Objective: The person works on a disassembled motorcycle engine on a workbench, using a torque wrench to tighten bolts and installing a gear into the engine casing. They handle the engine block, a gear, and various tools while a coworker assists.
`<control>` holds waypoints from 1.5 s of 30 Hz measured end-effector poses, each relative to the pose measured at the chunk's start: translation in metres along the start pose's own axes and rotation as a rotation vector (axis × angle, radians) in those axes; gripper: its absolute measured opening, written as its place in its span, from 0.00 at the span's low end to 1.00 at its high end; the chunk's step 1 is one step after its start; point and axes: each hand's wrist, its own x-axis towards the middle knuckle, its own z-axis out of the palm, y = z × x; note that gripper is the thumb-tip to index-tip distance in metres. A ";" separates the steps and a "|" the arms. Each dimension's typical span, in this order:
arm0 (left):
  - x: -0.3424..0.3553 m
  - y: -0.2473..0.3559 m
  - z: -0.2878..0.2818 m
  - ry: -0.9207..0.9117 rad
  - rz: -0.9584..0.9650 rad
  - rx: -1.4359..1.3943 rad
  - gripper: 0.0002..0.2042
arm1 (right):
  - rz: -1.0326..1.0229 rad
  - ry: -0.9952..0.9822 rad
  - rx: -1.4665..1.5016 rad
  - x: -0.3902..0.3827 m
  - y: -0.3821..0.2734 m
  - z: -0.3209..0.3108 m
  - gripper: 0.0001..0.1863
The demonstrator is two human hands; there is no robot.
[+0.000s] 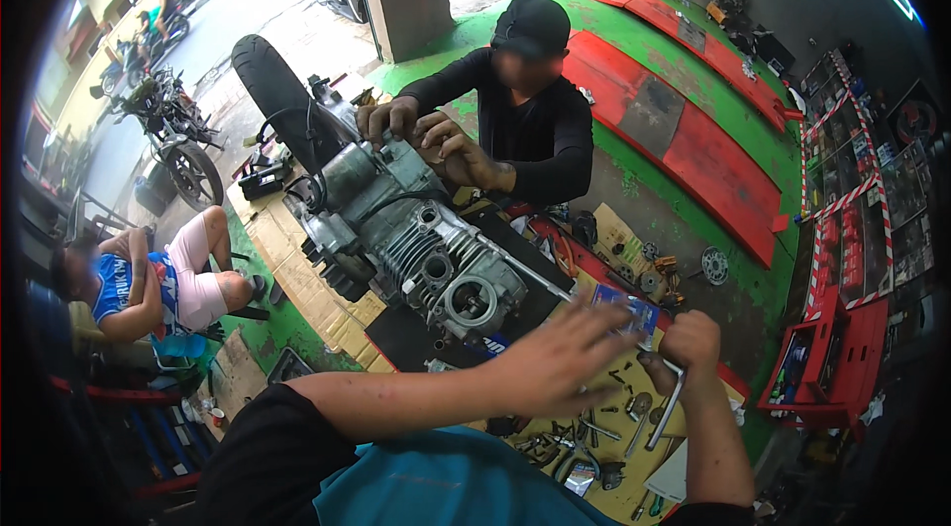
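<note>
1 bent metal bar [669, 412] is in the right hand [687, 353] of the person, at the near right side of the cardboard-covered table [282, 249]; the fingers are closed around it. The left hand [580, 348] is near, its fingers spread and blurred; I cannot tell if it touches something. 1 straight metal rod [530, 274] goes from the side of the grey engine [436, 266] toward this left hand; whether it joins the bar is hidden. Beyond the engine stands 1 black tyre [269, 85]. Across the table, 1 co-worker [540, 115] in dark clothes has 2 hands on the engine's far part. Farther right, red ramps [684, 150] lie on the green floor [783, 249].
</note>
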 end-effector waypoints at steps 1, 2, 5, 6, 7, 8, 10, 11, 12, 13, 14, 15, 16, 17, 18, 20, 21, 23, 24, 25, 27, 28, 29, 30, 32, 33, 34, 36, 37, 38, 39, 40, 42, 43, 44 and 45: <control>-0.006 0.004 0.009 -0.002 0.079 -0.114 0.35 | 0.008 0.018 0.005 -0.002 -0.002 0.002 0.23; -0.014 -0.001 0.033 0.059 0.239 -0.267 0.37 | 0.023 0.032 0.000 -0.004 -0.007 0.001 0.23; -0.018 0.009 0.071 0.197 0.404 -0.286 0.43 | -0.005 0.067 0.066 -0.010 -0.003 0.005 0.23; -0.018 0.011 0.086 0.221 0.443 -0.319 0.42 | 0.002 0.065 0.061 -0.008 -0.004 0.006 0.23; -0.017 0.014 0.101 0.244 0.483 -0.352 0.41 | 0.009 0.065 0.054 -0.005 -0.007 0.008 0.23; -0.015 0.016 0.115 0.271 0.522 -0.388 0.40 | 0.016 0.059 0.048 -0.005 -0.008 0.010 0.23; -0.002 0.021 0.136 0.359 0.575 -0.517 0.36 | 0.003 0.071 0.002 -0.021 0.000 0.019 0.23; 0.005 0.024 0.138 0.403 0.592 -0.579 0.34 | -0.005 0.075 -0.013 -0.019 0.000 0.021 0.23; 0.009 0.034 0.138 0.464 0.539 -0.522 0.26 | 0.038 0.052 0.031 -0.016 -0.008 0.016 0.22; 0.014 0.035 0.141 0.515 0.524 -0.482 0.25 | 0.041 0.046 0.049 -0.014 -0.008 0.014 0.22; 0.017 0.040 0.144 0.558 0.505 -0.448 0.24 | 0.053 0.043 0.070 -0.016 -0.010 0.015 0.22; 0.018 0.042 0.146 0.601 0.485 -0.413 0.23 | 0.065 0.040 0.090 -0.017 -0.011 0.014 0.22; 0.019 0.041 0.146 0.589 0.492 -0.402 0.22 | 0.062 0.046 0.100 -0.016 -0.012 0.014 0.22; 0.022 0.041 0.139 0.569 0.492 -0.386 0.21 | 0.060 0.058 0.119 -0.017 -0.012 0.015 0.22; 0.023 0.041 0.135 0.550 0.492 -0.370 0.20 | 0.057 0.069 0.137 -0.018 -0.012 0.016 0.23; 0.023 0.047 0.138 0.532 0.367 -0.381 0.20 | 0.094 0.096 0.167 -0.026 -0.007 0.025 0.23; 0.023 0.049 0.138 0.523 0.309 -0.387 0.20 | 0.112 0.110 0.179 -0.030 -0.006 0.029 0.24; 0.025 0.052 0.132 0.549 0.327 -0.392 0.20 | 0.144 0.137 0.236 -0.036 -0.009 0.033 0.24; 0.027 0.054 0.126 0.560 0.335 -0.396 0.20 | 0.163 0.151 0.265 -0.038 -0.010 0.035 0.25; 0.028 0.054 0.123 0.527 0.318 -0.411 0.20 | 0.201 0.154 0.279 -0.038 -0.012 0.035 0.25; 0.028 0.055 0.118 0.458 0.281 -0.439 0.21 | 0.278 0.160 0.310 -0.036 -0.019 0.035 0.25; 0.028 0.057 0.116 0.460 0.271 -0.430 0.20 | 0.302 0.172 0.329 -0.036 -0.022 0.035 0.25; 0.029 0.059 0.113 0.463 0.263 -0.422 0.20 | 0.325 0.183 0.346 -0.035 -0.025 0.035 0.26; 0.030 0.060 0.112 0.466 0.254 -0.413 0.19 | 0.348 0.193 0.364 -0.035 -0.027 0.036 0.26; 0.032 0.062 0.109 0.450 0.221 -0.445 0.18 | 0.390 0.226 0.386 -0.037 -0.029 0.039 0.27; 0.033 0.063 0.109 0.441 0.207 -0.463 0.18 | 0.412 0.243 0.395 -0.040 -0.030 0.040 0.27; 0.034 0.064 0.110 0.420 0.194 -0.485 0.17 | 0.452 0.248 0.395 -0.043 -0.032 0.040 0.28; 0.034 0.065 0.108 0.385 0.163 -0.516 0.15 | 0.518 0.255 0.406 -0.043 -0.035 0.042 0.29; 0.035 0.066 0.107 0.380 0.148 -0.511 0.15 | 0.493 0.308 0.364 -0.041 -0.037 0.043 0.29; 0.036 0.067 0.106 0.374 0.133 -0.505 0.14 | 0.470 0.363 0.322 -0.038 -0.042 0.046 0.29; 0.036 0.068 0.105 0.367 0.118 -0.500 0.14 | 0.461 0.398 0.289 -0.037 -0.044 0.048 0.29; 0.037 0.068 0.104 0.372 0.108 -0.487 0.14 | 0.451 0.433 0.255 -0.035 -0.046 0.049 0.29; 0.037 0.070 0.101 0.372 0.080 -0.466 0.13 | 0.430 0.523 0.191 -0.034 -0.051 0.054 0.29; 0.038 0.069 0.102 0.356 0.064 -0.463 0.14 | 0.398 0.595 0.145 -0.032 -0.053 0.058 0.28; 0.037 0.069 0.103 0.338 0.044 -0.461 0.14 | 0.326 0.724 0.081 -0.023 -0.054 0.066 0.28; 0.037 0.069 0.102 0.322 0.023 -0.459 0.15 | 0.329 0.724 0.098 -0.021 -0.055 0.067 0.27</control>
